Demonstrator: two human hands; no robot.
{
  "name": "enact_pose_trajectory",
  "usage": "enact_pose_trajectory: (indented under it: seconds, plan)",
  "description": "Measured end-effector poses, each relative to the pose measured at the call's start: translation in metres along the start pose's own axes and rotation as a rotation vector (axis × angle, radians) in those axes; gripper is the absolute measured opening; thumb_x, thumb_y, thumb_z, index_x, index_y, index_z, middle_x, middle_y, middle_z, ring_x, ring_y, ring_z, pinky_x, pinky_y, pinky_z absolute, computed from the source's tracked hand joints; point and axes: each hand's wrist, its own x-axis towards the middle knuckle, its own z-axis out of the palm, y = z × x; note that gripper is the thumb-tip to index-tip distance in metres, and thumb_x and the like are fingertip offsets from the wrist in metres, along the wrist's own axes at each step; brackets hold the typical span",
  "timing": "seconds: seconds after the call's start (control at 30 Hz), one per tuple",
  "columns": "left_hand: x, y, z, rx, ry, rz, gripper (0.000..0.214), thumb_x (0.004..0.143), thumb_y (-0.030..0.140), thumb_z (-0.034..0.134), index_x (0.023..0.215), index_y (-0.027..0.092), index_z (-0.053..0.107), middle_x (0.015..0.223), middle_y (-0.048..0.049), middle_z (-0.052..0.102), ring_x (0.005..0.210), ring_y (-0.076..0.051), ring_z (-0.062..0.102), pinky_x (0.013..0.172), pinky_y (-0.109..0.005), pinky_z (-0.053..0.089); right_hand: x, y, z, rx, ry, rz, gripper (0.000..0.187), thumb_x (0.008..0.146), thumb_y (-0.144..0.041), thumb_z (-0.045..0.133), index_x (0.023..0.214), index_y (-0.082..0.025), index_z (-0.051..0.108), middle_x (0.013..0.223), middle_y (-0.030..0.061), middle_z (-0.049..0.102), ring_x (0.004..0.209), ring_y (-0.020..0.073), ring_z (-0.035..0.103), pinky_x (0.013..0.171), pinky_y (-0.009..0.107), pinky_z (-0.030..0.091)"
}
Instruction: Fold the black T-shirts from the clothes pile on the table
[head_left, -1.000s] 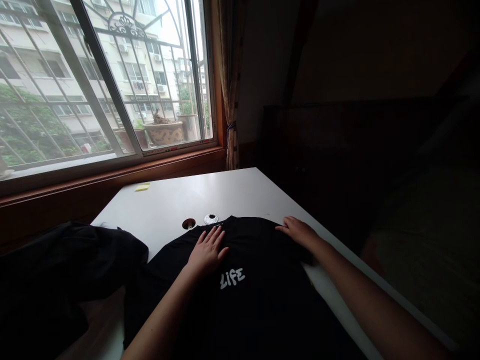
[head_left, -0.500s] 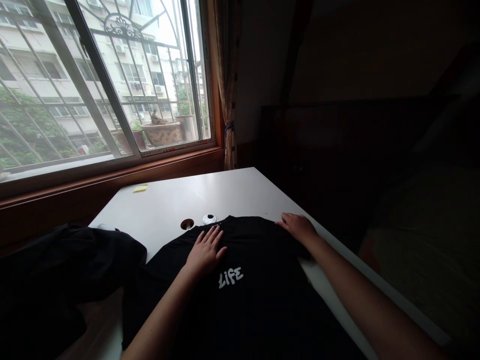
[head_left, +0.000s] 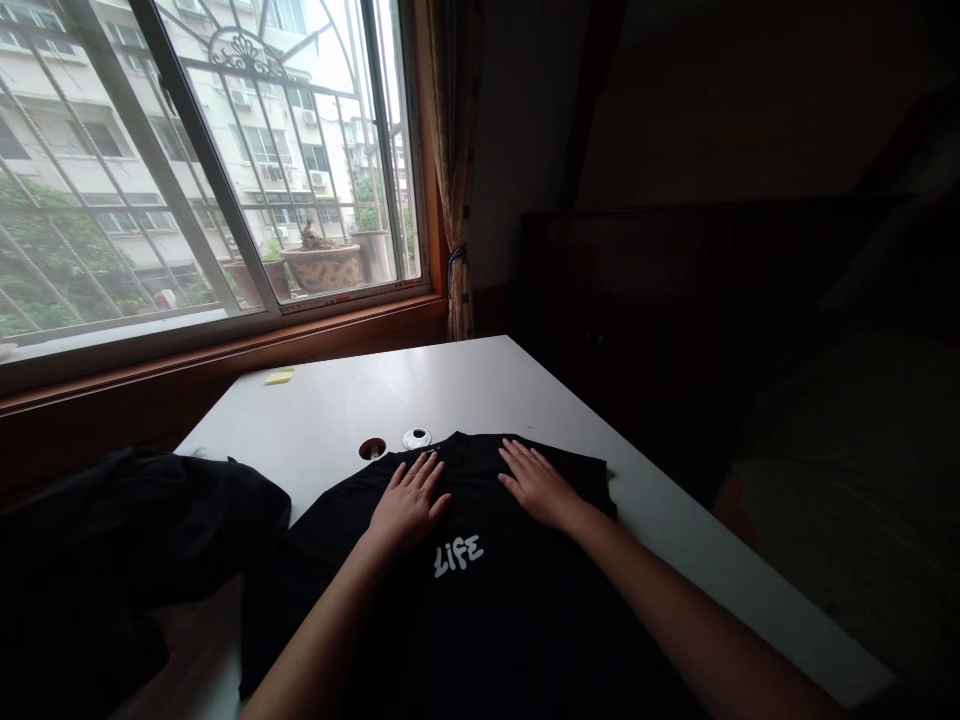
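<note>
A black T-shirt (head_left: 480, 620) lies spread over the white table (head_left: 465, 385), its neck end pointing away from me. White lettering (head_left: 459, 556) on it appears upside down from here. My left hand (head_left: 409, 500) rests flat on the shirt just left of the lettering, fingers stretched out near the neckline. On the upper right of the shirt, below the shoulder edge, lies my right hand (head_left: 538, 485), palm down with fingers spread. The shirt's lower part runs out of the picture between my forearms.
Another dark cloth (head_left: 150, 540) is heaped on the table's left side. Beyond the neckline are a round hole (head_left: 373, 449) in the tabletop and a white ring-shaped cap (head_left: 417, 439). A yellow slip (head_left: 280, 376) lies near the barred window (head_left: 262, 170). A tied curtain (head_left: 456, 200) hangs beside it.
My right hand has moved left from the shirt's right shoulder edge, where its fingers were bent, and now lies flat on the cloth. My left hand stays in place.
</note>
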Motion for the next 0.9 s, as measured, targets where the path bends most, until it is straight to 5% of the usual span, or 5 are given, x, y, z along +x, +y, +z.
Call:
enact_pose_trajectory:
  seconds: [0.23,0.63,0.77,0.9]
  plan:
    - [0.000,0.000,0.000,0.000,-0.011,-0.004,0.060,0.105,0.055,0.036,0.157,0.026,0.032,0.164,-0.0023,0.023,0.152,-0.023,0.019,0.125,-0.049,0.018,-0.009,0.046,-0.007,0.022,-0.130,0.080,0.078,0.099,-0.069,0.015,0.162,-0.023,0.020,0.168,0.0036,0.013,0.155,0.0233,0.013,0.125,0.046,0.014]
    - [0.001,-0.001,0.001,-0.026,-0.025,-0.001,0.060,0.105,0.054,0.036,0.158,0.026,0.030,0.165,-0.0022,0.021,0.153,-0.024,0.018,0.125,-0.050,0.016,-0.009,0.114,-0.021,-0.159,-0.100,0.243,0.068,0.101,-0.058,0.022,0.158,-0.023,0.032,0.166,0.0066,0.024,0.153,0.0281,0.019,0.123,0.056,0.017]
    - [0.002,-0.001,0.001,-0.028,-0.025,-0.005,0.061,0.104,0.056,0.036,0.158,0.027,0.031,0.165,-0.0016,0.022,0.153,-0.024,0.018,0.125,-0.050,0.017,-0.002,0.100,-0.028,-0.236,0.041,0.212,0.063,0.101,-0.046,0.027,0.154,-0.015,0.039,0.164,0.0122,0.028,0.153,0.0284,0.020,0.123,0.055,0.015]
    - [0.002,-0.001,0.001,-0.027,-0.023,-0.006,0.061,0.104,0.054,0.038,0.157,0.026,0.032,0.165,-0.0021,0.022,0.153,-0.024,0.017,0.125,-0.050,0.016,0.007,0.039,-0.027,-0.144,0.106,-0.008,0.062,0.104,-0.046,0.024,0.156,-0.016,0.035,0.165,0.0099,0.026,0.153,0.0242,0.019,0.124,0.048,0.016]
